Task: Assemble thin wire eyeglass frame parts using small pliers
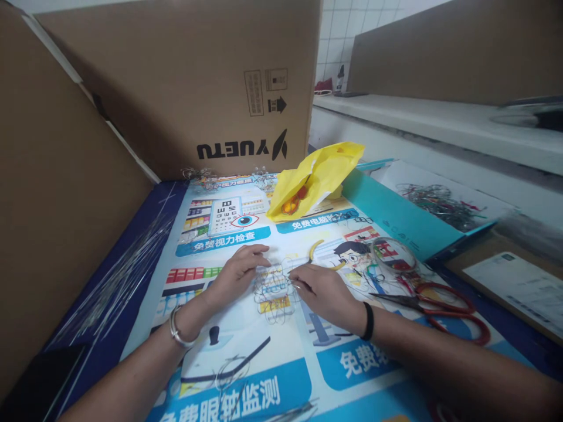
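I pinch the right edge of the wire loops (273, 293) with my right hand (328, 293); they lie on my side of the yellow bag (325, 173); my left hand (237, 272), fingers parted, is beside them, though I can't tell if it touches; red-handled scissors (423, 305) lie right of the bag, nearer me.

1. Wire loops (275, 296) lie at centre on the printed sheet (220, 299).
2. Left hand (237, 272): 10 o'clock, fingers loosely bent beside the loops.
3. Right hand (323, 290): 3 o'clock, fingertips at their edge, grip unclear.
4. Yellow-handled pliers (313, 251): 2 o'clock, with the teal box (387, 220) farther out.
5. Yellow bag (319, 181): 1 o'clock.
6. Red-handled scissors (440, 314): 3 o'clock, past the right hand.
7. Straight wires (118, 278): 9 o'clock.
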Action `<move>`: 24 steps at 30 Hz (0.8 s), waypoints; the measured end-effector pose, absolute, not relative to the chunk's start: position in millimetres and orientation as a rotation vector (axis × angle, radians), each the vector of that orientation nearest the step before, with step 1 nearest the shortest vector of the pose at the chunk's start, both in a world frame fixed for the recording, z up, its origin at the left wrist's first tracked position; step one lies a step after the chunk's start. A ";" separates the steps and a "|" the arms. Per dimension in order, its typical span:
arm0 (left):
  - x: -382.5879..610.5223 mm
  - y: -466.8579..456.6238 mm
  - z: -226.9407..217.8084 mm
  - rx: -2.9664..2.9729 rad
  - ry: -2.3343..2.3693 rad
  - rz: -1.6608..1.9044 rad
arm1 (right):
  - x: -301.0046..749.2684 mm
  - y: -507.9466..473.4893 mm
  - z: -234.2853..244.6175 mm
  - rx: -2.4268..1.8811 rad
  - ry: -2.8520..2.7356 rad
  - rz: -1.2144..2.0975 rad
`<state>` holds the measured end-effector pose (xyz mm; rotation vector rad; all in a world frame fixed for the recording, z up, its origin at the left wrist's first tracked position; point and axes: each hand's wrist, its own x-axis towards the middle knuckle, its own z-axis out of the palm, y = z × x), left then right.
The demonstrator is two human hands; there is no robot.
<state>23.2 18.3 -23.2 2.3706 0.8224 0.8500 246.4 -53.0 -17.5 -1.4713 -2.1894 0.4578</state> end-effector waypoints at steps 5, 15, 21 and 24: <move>23.4 18.0 -23.6 2.374 0.834 0.837 | 246.7 -53.5 -18.4 -1.460 -2.187 0.452; 22.4 19.0 -25.8 2.425 0.812 0.822 | 246.1 -52.9 -17.2 -1.466 -2.194 0.458; 21.4 18.3 -24.1 2.484 0.768 0.777 | 245.9 -53.6 -16.7 -1.468 -2.189 0.464; 22.4 17.5 -22.7 2.515 0.770 0.739 | 245.7 -53.2 -17.1 -1.477 -2.185 0.457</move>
